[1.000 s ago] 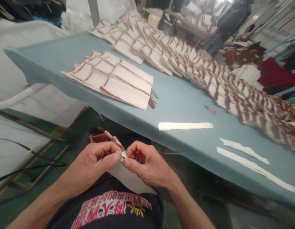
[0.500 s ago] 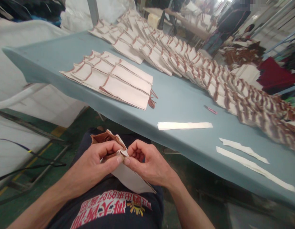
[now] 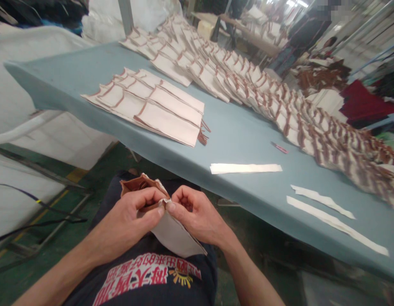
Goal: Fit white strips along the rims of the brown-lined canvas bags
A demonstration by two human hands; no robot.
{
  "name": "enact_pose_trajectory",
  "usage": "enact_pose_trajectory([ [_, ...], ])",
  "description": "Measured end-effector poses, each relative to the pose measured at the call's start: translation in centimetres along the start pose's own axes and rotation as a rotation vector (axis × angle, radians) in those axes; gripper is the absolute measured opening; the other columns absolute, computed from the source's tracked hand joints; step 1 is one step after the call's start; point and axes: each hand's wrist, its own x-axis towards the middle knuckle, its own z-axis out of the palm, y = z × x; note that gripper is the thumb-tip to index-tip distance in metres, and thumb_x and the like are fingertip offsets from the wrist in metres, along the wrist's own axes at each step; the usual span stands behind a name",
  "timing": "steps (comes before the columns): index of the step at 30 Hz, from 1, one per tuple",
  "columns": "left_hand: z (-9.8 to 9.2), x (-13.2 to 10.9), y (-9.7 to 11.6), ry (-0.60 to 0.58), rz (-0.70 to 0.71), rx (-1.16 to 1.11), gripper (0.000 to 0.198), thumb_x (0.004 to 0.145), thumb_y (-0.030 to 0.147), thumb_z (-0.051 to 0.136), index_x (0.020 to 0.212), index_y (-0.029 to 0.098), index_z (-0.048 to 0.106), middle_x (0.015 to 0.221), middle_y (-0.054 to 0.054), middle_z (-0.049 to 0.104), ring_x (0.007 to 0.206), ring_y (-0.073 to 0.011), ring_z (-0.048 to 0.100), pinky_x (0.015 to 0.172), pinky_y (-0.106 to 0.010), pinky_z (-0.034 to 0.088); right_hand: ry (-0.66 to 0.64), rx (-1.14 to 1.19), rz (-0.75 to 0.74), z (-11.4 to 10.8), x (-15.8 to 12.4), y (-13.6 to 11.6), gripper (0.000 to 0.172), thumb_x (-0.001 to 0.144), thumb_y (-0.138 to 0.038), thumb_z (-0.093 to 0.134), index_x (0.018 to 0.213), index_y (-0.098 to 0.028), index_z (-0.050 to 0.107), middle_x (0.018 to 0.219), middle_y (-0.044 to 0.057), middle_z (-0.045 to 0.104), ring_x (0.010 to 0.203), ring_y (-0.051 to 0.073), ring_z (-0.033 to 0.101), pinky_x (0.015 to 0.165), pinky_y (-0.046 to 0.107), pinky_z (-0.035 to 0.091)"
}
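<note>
The piece (image 3: 178, 236) is over the lap (image 3: 139, 295), its edge pinched firmly between thumb and fingers of the left hand (image 3: 138, 212), then, just beside, the right hand (image 3: 198, 214). Farther right, a strip (image 3: 246, 168), then snips (image 3: 280, 147) lie on the table (image 3: 241, 131).

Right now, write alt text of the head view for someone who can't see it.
A person's left hand and right hand pinch a cream fabric piece with a brown inside. Beyond, a blue-green table holds overlapping brown-edged cream pieces, white strips and a pink tool.
</note>
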Motion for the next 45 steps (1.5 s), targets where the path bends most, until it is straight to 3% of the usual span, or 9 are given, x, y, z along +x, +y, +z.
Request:
enact_pose_trajectory([
  [7,-0.2,-0.3,0.0,-0.031,-0.024,-0.045,0.03,0.101,0.044,0.071,0.085,0.023,0.085,0.079,0.0,0.077,0.071,-0.0177,0.065,0.062,-0.021,0.051,-0.058,0.0,0.039,-0.1,0.3,0.7,0.035,0.099,-0.053,0.077,0.086,-0.023,0.062,0.073,-0.004,0.058,0.066,0.013,0.047,0.057,0.025,0.035],
  [15,-0.5,-0.1,-0.1,-0.038,-0.096,-0.092,0.034,0.095,0.052,0.075,0.085,0.022,0.086,0.08,-0.002,0.08,0.072,-0.019,0.067,0.063,-0.022,0.051,0.023,-0.202,-0.12,0.4,-0.2,-0.1,0.024,0.101,-0.04,0.071,0.086,-0.024,0.061,0.072,-0.005,0.062,0.063,0.013,0.053,0.06,0.026,0.037],
  [19,-0.3,0.5,0.2,-0.035,-0.138,-0.068,0.037,0.093,0.054,0.073,0.082,0.02,0.084,0.077,-0.003,0.078,0.068,-0.0194,0.066,0.06,-0.023,0.051,0.059,-0.283,-0.133,0.8,-0.2,0.0,0.023,0.102,-0.039,0.069,0.087,-0.025,0.06,0.073,-0.005,0.063,0.062,0.013,0.054,0.063,0.028,0.037],
  [24,0.1,0.6,-0.7,0.032,-0.094,-0.033,0.036,0.098,0.051,0.069,0.082,0.022,0.083,0.074,0.0,0.077,0.063,-0.0168,0.062,0.055,-0.022,0.046,0.137,-0.353,-0.122,1.4,-0.2,0.5,0.023,0.102,-0.041,0.072,0.089,-0.025,0.061,0.075,-0.004,0.065,0.065,0.015,0.057,0.066,0.029,0.037],
  [30,0.1,0.2,-0.6,0.06,-0.07,0.04,0.034,0.096,0.048,0.069,0.079,0.023,0.085,0.078,-0.002,0.08,0.07,-0.0197,0.069,0.06,-0.023,0.053,0.167,-0.262,-0.059,2.1,-0.1,1.3,0.028,0.101,-0.049,0.078,0.096,-0.024,0.065,0.079,-0.004,0.065,0.069,0.016,0.058,0.069,0.029,0.042],
  [34,0.1,0.3,-0.2,0.116,-0.023,0.041,0.034,0.097,0.046,0.07,0.074,0.024,0.081,0.072,0.001,0.076,0.063,-0.0175,0.063,0.055,-0.023,0.049,0.158,-0.239,-0.082,2.1,-0.1,1.2,0.032,0.103,-0.053,0.078,0.097,-0.024,0.067,0.083,-0.002,0.068,0.074,0.017,0.06,0.072,0.031,0.045],
  [40,0.3,0.5,1.5,0.201,0.028,0.1,0.035,0.094,0.044,0.064,0.065,0.025,0.073,0.066,0.0,0.075,0.06,-0.0186,0.063,0.055,-0.025,0.051,0.15,-0.214,-0.094,2.5,-0.3,0.3,0.023,0.104,-0.045,0.078,0.1,-0.024,0.068,0.088,-0.002,0.073,0.078,0.017,0.065,0.073,0.029,0.048],
  [45,0.0,-0.5,1.0,0.278,0.022,0.166,0.034,0.094,0.044,0.064,0.066,0.027,0.075,0.066,0.0,0.077,0.061,-0.0204,0.067,0.058,-0.026,0.051,0.196,-0.273,-0.106,3.7,-1.3,1.4,0.02,0.1,-0.04,0.077,0.093,-0.024,0.066,0.082,-0.003,0.07,0.072,0.016,0.062,0.07,0.028,0.044],
])
